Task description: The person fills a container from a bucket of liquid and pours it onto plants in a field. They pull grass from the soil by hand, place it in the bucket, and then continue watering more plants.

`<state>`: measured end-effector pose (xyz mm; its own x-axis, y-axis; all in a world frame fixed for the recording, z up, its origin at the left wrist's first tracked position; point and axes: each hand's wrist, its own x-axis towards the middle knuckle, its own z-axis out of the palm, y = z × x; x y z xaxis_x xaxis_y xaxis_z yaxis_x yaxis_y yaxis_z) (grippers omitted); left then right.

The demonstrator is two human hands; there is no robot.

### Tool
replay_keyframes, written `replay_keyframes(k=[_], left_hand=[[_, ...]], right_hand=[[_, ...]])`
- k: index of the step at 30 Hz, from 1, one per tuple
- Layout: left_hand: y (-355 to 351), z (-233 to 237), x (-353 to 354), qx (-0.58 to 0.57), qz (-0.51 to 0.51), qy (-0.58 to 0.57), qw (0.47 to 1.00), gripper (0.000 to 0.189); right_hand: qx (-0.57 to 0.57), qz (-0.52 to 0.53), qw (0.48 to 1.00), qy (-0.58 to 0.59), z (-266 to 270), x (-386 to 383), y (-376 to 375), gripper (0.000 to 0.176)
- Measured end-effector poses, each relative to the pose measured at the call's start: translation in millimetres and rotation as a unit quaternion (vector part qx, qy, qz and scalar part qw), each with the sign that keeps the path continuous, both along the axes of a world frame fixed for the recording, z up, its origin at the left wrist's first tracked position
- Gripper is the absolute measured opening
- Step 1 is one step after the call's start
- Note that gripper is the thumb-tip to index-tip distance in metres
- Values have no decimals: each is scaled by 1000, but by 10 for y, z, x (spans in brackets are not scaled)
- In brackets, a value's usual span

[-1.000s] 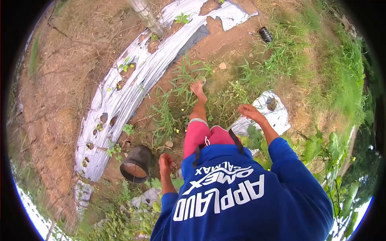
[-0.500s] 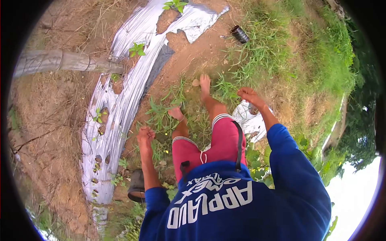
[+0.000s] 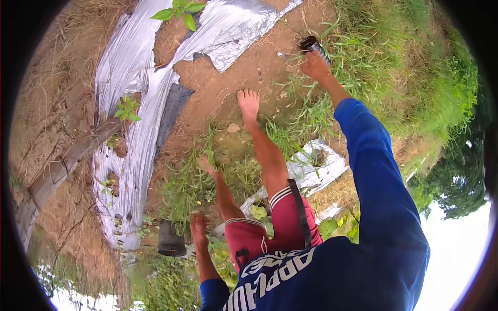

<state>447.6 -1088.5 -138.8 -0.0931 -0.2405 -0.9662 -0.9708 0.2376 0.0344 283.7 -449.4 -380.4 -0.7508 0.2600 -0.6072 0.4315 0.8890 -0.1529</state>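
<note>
My right hand (image 3: 316, 66) is stretched far forward, its fingers curled in. It overlaps the side of a black, open-topped cylindrical container (image 3: 309, 43) that leans by the grass; I cannot tell whether the fingers grip it. Low at my left side, my left hand (image 3: 199, 229) hangs with loosely curled fingers and nothing showing in them. A dark pot-like container (image 3: 170, 239) lies just left of that hand, beside green weeds. My bare right foot (image 3: 248, 102) stands forward on brown soil, while my left foot (image 3: 206, 165) is further back among grass.
A torn silver plastic sheet (image 3: 140, 150) runs along the left, with small green plants (image 3: 127, 109) in its holes. A wooden post (image 3: 67, 160) crosses the left side. Another piece of silver plastic (image 3: 324, 173) lies right of my legs. Tall grass (image 3: 363, 67) grows at the right.
My right arm has reached forward, its hand moving from beside my leg to the black container. My left hand has dropped back. My right leg is further forward, and the view has shifted.
</note>
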Motion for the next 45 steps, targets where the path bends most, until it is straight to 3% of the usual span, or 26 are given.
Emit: replay_keyframes(k=[7,10,13,15,17,18,20,21,22,23,24,26,30,32,35,37,39,43,45], left_hand=[[1240,-379,-578,79,43,70,993,27],[1505,-430,-731,89,46,100,990,25],[1551,-492,-703,111,86,85,986,25],[1519,-530,-589,96,116,75,986,24],[1457,-564,-438,82,149,68,983,24],[1417,-579,-363,92,162,70,980,23],[1388,-579,-213,94,188,84,974,22],[1419,-586,-155,115,226,131,958,19],[1438,-560,-142,131,263,181,939,15],[1419,-475,-241,115,115,211,964,14],[1378,-358,-382,91,-36,228,969,13],[1418,-186,-543,69,1,260,963,19],[1098,58,-527,-27,-38,395,917,23],[754,276,-512,-99,-180,512,834,27],[171,731,-336,-87,-172,493,848,34],[-250,946,-86,-103,-154,499,846,39],[-642,1078,174,-93,-208,482,846,42],[-1365,1334,696,-110,-205,479,847,42],[-1657,1397,835,-137,-213,502,827,43]], right_hand=[[72,4,990,-124,-355,-645,301,50],[151,24,955,-254,-519,-608,387,52],[174,47,957,-225,-626,-379,481,37],[185,82,948,-246,-696,-190,515,36],[140,101,975,-140,-783,28,552,29],[140,111,975,-133,-652,-42,421,29],[23,245,966,-75,-196,-106,-15,22],[-159,-35,980,-116,-232,-15,-149,21],[-327,-306,880,-157,-286,68,-310,20],[-286,-9,955,-71,20,-55,-618,21],[-220,286,932,32,405,-143,-981,22],[-370,120,919,-63,949,-242,-1664,22],[-430,235,871,21,1758,-243,-2838,18],[-418,289,861,7,2149,-205,-3433,18],[-400,399,825,-20,2705,-50,-4303,18],[-413,476,776,34,2986,127,-4815,16],[-432,517,739,-2,3177,285,-5278,13],[-424,573,700,-38,3579,492,-6180,12],[-451,608,653,12,3636,546,-6526,12]])
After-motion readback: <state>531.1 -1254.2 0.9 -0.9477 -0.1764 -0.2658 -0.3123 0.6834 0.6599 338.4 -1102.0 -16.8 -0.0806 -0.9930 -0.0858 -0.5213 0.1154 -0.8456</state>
